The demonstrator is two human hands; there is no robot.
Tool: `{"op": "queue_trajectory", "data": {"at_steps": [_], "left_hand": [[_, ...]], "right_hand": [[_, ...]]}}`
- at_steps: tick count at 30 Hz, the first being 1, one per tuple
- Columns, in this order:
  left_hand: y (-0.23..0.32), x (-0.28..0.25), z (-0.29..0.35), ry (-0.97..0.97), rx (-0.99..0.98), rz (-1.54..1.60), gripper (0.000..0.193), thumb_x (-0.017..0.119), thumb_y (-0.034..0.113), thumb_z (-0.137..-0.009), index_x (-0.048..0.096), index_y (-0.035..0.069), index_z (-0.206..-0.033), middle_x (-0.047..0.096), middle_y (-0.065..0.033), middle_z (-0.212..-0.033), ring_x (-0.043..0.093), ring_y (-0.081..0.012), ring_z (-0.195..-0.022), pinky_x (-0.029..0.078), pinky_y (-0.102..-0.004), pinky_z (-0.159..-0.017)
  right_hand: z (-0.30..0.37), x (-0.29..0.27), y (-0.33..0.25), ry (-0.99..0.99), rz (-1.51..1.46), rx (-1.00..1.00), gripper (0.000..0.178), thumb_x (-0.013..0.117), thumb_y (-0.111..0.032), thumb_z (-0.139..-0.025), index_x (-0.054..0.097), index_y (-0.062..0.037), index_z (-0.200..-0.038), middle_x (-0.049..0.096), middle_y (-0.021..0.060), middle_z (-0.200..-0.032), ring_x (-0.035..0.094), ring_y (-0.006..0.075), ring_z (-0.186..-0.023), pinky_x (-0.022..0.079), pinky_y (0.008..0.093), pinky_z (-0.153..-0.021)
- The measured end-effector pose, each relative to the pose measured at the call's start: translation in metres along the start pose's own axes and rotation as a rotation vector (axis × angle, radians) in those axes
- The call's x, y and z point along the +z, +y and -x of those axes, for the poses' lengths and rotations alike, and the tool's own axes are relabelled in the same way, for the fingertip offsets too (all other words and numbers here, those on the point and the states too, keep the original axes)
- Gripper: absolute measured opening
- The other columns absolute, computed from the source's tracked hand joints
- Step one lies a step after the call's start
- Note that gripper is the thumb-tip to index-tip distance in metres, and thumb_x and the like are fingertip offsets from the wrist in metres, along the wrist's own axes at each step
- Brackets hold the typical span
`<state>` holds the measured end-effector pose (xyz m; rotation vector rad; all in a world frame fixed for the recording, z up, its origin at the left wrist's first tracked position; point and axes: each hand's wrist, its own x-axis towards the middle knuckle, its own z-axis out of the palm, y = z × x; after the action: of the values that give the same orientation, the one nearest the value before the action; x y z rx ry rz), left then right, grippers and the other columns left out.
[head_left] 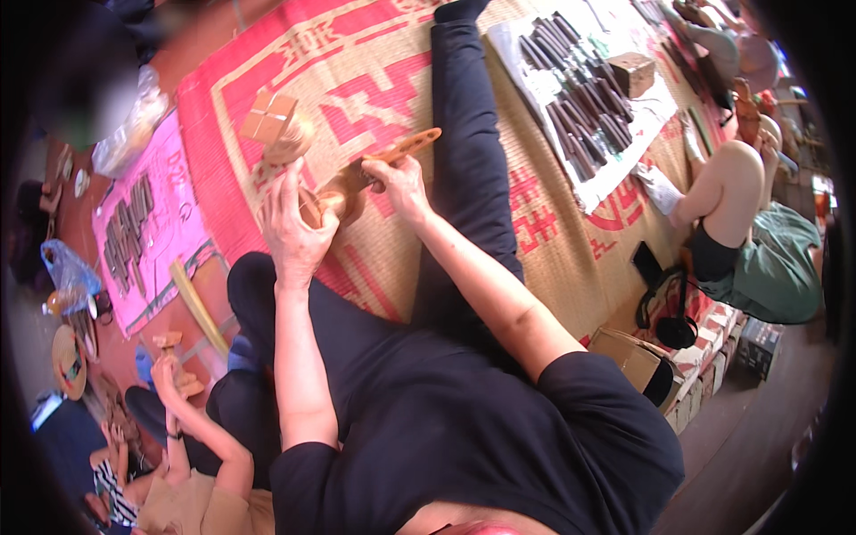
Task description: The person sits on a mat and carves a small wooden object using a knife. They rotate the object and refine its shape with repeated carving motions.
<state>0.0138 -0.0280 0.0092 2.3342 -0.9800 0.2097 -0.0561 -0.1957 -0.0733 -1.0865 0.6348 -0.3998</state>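
Observation:
My left hand [294, 227] is closed round a rounded brown wooden piece [332, 201], its fingers stretched along the far side. Close by on the right, my right hand [403, 185] grips a long, flat brown wooden piece [419, 142] with small dark holes near its tip. The end toward the left hand is dark and partly hidden by my fingers, so its kind stays unclear. Just beyond my left fingertips is a square wooden block [268, 116] with pale crossing lines, above a rounded pale wooden part [292, 143]. Whether these two are joined to the held piece is hidden.
Under my outstretched leg lies a red and straw-coloured woven mat [374, 71]. Many dark tools lie on a white sheet [584, 192] at right and a pink sheet [169, 165] at left. Other people sit at both sides. A cardboard box [624, 357] stands lower right.

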Motion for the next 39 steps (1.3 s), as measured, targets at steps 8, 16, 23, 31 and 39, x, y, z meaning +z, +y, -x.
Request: {"op": "queue_trajectory", "data": {"at_steps": [8,16,23,31,39], "left_hand": [[-0.010,-0.008,0.009,0.032,-0.042,0.040,0.077,0.072,0.009,-0.067,0.047,0.013,-0.140,0.061,-0.0081,-0.119,0.058,-0.0267,-0.116,0.040,-0.0432,-0.104],[-0.010,-0.006,0.009,0.073,-0.007,0.023,0.078,0.070,0.007,-0.066,0.046,0.013,-0.141,0.060,-0.0087,-0.119,0.058,-0.0280,-0.115,0.042,-0.0443,-0.102],[0.001,-0.003,0.012,0.002,-0.018,-0.021,0.080,0.070,0.010,-0.066,0.045,0.013,-0.142,0.057,-0.0094,-0.125,0.054,-0.0296,-0.120,0.040,-0.0454,-0.104],[0.011,0.000,0.016,0.021,0.055,-0.042,0.076,0.072,0.015,-0.067,0.048,0.014,-0.138,0.057,-0.0110,-0.114,0.054,-0.0314,-0.110,0.040,-0.0462,-0.099],[0.007,0.004,0.012,-0.019,0.045,-0.034,0.084,0.073,0.012,-0.064,0.044,0.015,-0.143,0.055,-0.0119,-0.125,0.053,-0.0312,-0.116,0.038,-0.0451,-0.104]], "right_hand": [[0.016,-0.026,0.010,0.027,0.060,0.189,0.015,0.068,-0.010,-0.086,0.068,0.0029,-0.094,0.067,0.0052,-0.081,0.061,0.0111,-0.062,0.050,0.0237,-0.054],[0.022,-0.005,0.018,0.041,0.213,0.102,0.025,0.070,-0.018,-0.084,0.070,0.0018,-0.100,0.067,0.0062,-0.078,0.060,0.0110,-0.060,0.049,0.0240,-0.051],[-0.012,-0.002,0.000,0.109,0.132,-0.019,0.027,0.069,-0.018,-0.081,0.070,0.0055,-0.093,0.070,0.0100,-0.075,0.066,0.0138,-0.061,0.053,0.0278,-0.055],[0.036,-0.027,0.009,0.086,0.370,0.191,0.022,0.071,-0.015,-0.080,0.070,0.0040,-0.092,0.067,0.0058,-0.074,0.061,0.0117,-0.057,0.049,0.0255,-0.053],[0.012,-0.014,0.020,0.031,0.357,0.137,0.031,0.070,-0.026,-0.077,0.073,0.0037,-0.087,0.067,0.0090,-0.067,0.062,0.0137,-0.054,0.051,0.0295,-0.055]]}}
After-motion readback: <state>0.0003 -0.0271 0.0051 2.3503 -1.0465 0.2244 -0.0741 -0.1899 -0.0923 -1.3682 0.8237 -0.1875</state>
